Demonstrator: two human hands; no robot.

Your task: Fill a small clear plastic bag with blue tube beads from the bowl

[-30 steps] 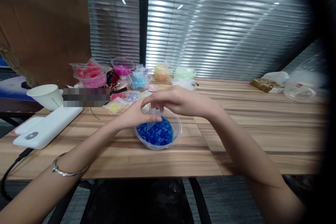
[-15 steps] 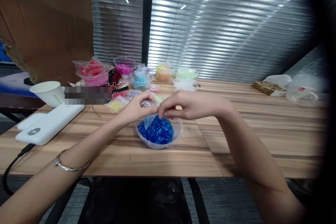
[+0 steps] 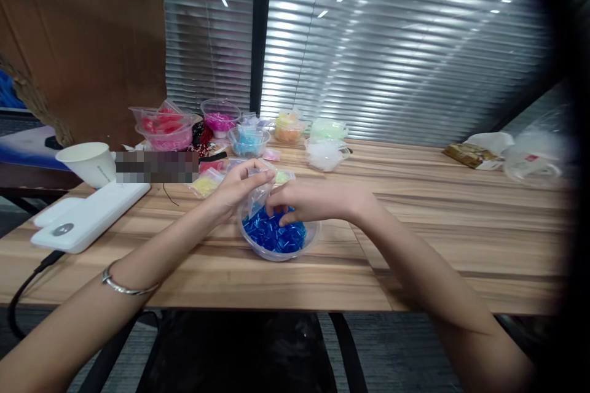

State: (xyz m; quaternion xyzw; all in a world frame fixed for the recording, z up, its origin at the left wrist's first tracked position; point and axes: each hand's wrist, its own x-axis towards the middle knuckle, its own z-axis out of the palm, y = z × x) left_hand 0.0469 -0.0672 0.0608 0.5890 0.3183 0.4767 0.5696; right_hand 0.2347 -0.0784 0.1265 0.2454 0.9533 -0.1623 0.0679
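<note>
Head view, near to far. Nearest: a silver bangle [image 3: 129,287] on the left forearm, above the tabletop [image 3: 258,282] edge. Farther in, a clear plastic bowl of blue tube beads [image 3: 276,234], resting on the wood right at centre. Left hand [image 3: 235,187] just above the bowl's near-left rim, fingers pinching the upper edge of a small clear zip bag [image 3: 259,196], mouth held open and hanging down toward the beads. Right hand [image 3: 306,201] lowered into the bowl, fingers [image 3: 282,216] pressed together at the tips on the bead heap, apparently nipping a few beads (too small to confirm). Half a second earlier, both hands up above the rim and meeting at the bag; now the right one dropped to the beads and the bag tilted lower, so a shift from handling the bag to picking beads beside it, judged from posture alone.

Left of centre: a white power bank [image 3: 90,215] with a black cable off the tabletop edge, then a white paper cup [image 3: 87,163]. Beyond the hands: small bags of yellow and pink beads, then clear tubs of pink [image 3: 220,116], light blue [image 3: 247,141], orange [image 3: 289,129] and pale green [image 3: 328,129] beads. Far right: a brown packet [image 3: 468,153] and crumpled clear plastic [image 3: 534,156]. Behind everything, closed blinds.
</note>
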